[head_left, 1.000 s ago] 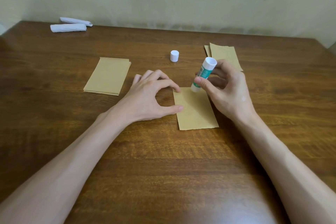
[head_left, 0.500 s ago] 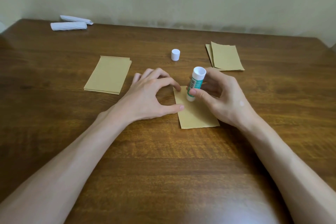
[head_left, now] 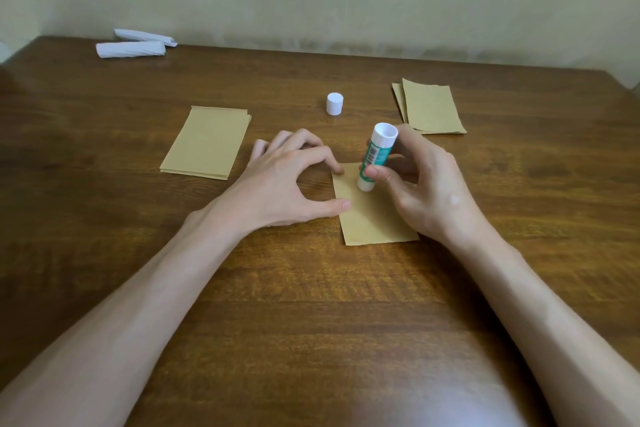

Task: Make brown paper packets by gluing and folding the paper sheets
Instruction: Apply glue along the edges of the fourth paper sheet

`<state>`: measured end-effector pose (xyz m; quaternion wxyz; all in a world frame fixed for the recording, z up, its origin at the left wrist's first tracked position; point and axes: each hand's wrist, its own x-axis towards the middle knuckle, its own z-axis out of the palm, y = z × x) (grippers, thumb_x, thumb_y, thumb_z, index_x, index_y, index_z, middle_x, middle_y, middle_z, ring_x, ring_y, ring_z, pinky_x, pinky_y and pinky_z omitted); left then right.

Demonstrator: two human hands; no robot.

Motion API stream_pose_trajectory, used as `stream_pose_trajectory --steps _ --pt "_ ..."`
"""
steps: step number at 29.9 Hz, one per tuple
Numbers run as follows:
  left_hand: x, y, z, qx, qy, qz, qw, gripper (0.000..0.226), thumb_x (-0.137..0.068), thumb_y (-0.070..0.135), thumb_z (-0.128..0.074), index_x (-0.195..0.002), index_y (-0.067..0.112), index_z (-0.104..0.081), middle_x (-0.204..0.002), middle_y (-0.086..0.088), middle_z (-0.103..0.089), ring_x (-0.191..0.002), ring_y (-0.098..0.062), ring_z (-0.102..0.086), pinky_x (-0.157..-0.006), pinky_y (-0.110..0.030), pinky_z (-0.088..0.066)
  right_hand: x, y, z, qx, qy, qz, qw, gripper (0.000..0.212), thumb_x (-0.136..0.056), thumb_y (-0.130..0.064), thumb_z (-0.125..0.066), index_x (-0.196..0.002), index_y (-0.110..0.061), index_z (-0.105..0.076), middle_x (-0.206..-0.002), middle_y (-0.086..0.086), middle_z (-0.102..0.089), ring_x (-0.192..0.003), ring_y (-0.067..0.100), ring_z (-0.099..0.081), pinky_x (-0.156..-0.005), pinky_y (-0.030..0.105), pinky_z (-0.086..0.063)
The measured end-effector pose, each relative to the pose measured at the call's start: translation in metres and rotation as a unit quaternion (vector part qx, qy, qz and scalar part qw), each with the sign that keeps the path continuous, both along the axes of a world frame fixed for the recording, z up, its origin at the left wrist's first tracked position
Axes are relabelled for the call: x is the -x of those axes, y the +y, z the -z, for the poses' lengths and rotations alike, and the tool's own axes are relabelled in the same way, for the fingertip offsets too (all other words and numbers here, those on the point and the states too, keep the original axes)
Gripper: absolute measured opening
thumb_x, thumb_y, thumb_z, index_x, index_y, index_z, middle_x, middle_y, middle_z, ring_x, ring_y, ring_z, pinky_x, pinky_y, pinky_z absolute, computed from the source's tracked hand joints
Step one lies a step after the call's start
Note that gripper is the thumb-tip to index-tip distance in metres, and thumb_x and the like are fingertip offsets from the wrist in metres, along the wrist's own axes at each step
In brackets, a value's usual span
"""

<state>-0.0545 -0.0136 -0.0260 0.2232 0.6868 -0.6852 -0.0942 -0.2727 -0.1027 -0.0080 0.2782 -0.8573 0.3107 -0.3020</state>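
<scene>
A brown paper sheet [head_left: 370,218] lies flat on the wooden table [head_left: 311,288] in the middle. My left hand [head_left: 284,184] presses its left edge with the tips of thumb and forefinger. My right hand [head_left: 426,191] grips a white and green glue stick [head_left: 375,156], tilted, with its lower end down on the sheet near the far left part. The right hand covers the sheet's right side.
A stack of brown sheets [head_left: 207,142] lies to the left. Two brown folded pieces [head_left: 431,108] lie at the back right. The white glue cap [head_left: 334,103] stands behind the hands. White rolled paper pieces [head_left: 135,45] sit at the far left by the wall.
The glue stick has moved left and toward me along the sheet, from its far edge onto the left part. My left hand has stayed in place.
</scene>
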Motion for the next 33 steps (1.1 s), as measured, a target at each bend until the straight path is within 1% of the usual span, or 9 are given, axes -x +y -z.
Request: stream_pose_trajectory --steps 4,8,10,14,20,23,27,30,33 --pt "0.000 0.000 0.000 -0.003 0.006 0.000 1.000 0.056 -0.071 0.085 -0.060 -0.115 0.051 -0.061 -0.126 0.025 -0.042 -0.125 0.001 -0.032 -0.101 -0.037 -0.024 -0.002 0.001 0.001 0.016 0.008 0.027 0.999 0.025 -0.098 -0.014 -0.074 -0.116 -0.011 -0.057 -0.105 -0.009 -0.068 -0.102 -0.004 -0.065 -0.085 0.007 -0.053" --pt "0.000 0.000 -0.002 -0.011 0.008 0.000 1.000 0.056 -0.071 0.085 -0.061 -0.117 0.053 -0.060 -0.127 0.023 -0.042 -0.127 0.000 -0.032 -0.102 -0.038 -0.024 -0.002 -0.002 0.002 0.021 0.012 0.051 0.998 0.025 -0.099 -0.014 -0.073 -0.117 -0.009 -0.057 -0.102 -0.010 -0.066 -0.091 -0.024 -0.059 -0.079 0.002 -0.050" --pt "0.001 0.000 -0.002 -0.012 0.007 -0.001 1.000 0.056 -0.072 0.084 -0.062 -0.118 0.053 -0.059 -0.127 0.023 -0.042 -0.127 -0.001 -0.032 -0.103 -0.038 -0.025 -0.002 -0.004 0.002 0.025 0.011 0.062 0.998 0.023 -0.099 -0.016 -0.073 -0.115 -0.012 -0.056 -0.100 -0.015 -0.065 -0.087 -0.027 -0.058 -0.080 0.006 -0.053" --pt "0.002 0.001 -0.001 -0.011 0.011 -0.002 1.000 0.056 -0.073 0.082 -0.063 -0.119 0.052 -0.059 -0.127 0.022 -0.042 -0.128 -0.001 -0.031 -0.105 -0.038 -0.024 -0.005 -0.006 0.002 0.028 0.003 0.076 0.997 0.025 -0.100 -0.017 -0.072 -0.111 -0.024 -0.051 -0.098 -0.016 -0.066 -0.094 -0.007 -0.066 -0.083 0.011 -0.054" --pt "0.002 0.001 -0.002 -0.016 0.014 -0.002 1.000 0.056 -0.073 0.081 -0.064 -0.121 0.051 -0.059 -0.127 0.022 -0.041 -0.128 0.000 -0.031 -0.104 -0.037 -0.023 -0.007 -0.010 0.002 0.038 0.002 0.096 0.995 0.023 -0.101 -0.017 -0.071 -0.118 -0.014 -0.055 -0.107 -0.009 -0.069 -0.103 0.010 -0.073 -0.088 0.038 -0.061" --pt "0.002 0.001 -0.002 -0.017 0.013 -0.002 1.000 0.056 -0.074 0.081 -0.064 -0.121 0.052 -0.059 -0.128 0.022 -0.041 -0.129 -0.001 -0.031 -0.105 -0.037 -0.024 -0.006 -0.013 0.004 0.043 0.001 0.110 0.993 0.024 -0.101 -0.018 -0.070 -0.119 -0.012 -0.055 -0.109 -0.006 -0.071 -0.102 0.011 -0.074 -0.085 0.035 -0.060" --pt "0.002 0.001 -0.001 -0.019 0.014 -0.003 1.000 0.054 -0.074 0.079 -0.066 -0.121 0.052 -0.058 -0.128 0.022 -0.042 -0.128 0.000 -0.030 -0.104 -0.037 -0.024 -0.001 -0.015 0.000 0.023 -0.085 0.119 0.989 0.027 -0.102 -0.020 -0.071 -0.123 -0.009 -0.058 -0.113 -0.009 -0.067 -0.101 -0.011 -0.067 -0.085 0.013 -0.056" --pt "0.003 0.000 -0.002 -0.020 0.022 -0.003 1.000 0.055 -0.076 0.075 -0.071 -0.123 0.052 -0.057 -0.128 0.022 -0.042 -0.129 -0.002 -0.031 -0.104 -0.037 -0.023 -0.001 -0.013 -0.006 0.030 -0.159 0.107 0.981 0.029 -0.103 -0.021 -0.071 -0.123 -0.005 -0.060 -0.112 -0.006 -0.066 -0.110 -0.001 -0.067 -0.092 0.020 -0.058" --pt "0.004 0.000 -0.002 -0.024 0.029 -0.009 0.999 0.061 -0.074 0.075 -0.070 -0.126 0.051 -0.051 -0.129 0.021 -0.044 -0.129 -0.003 -0.033 -0.102 -0.037 -0.025 -0.006 -0.009 -0.007 0.015 -0.160 0.051 0.986 0.028 -0.101 -0.020 -0.074 -0.122 -0.004 -0.063 -0.111 0.000 -0.069 -0.109 0.011 -0.071 -0.095 0.032 -0.060"
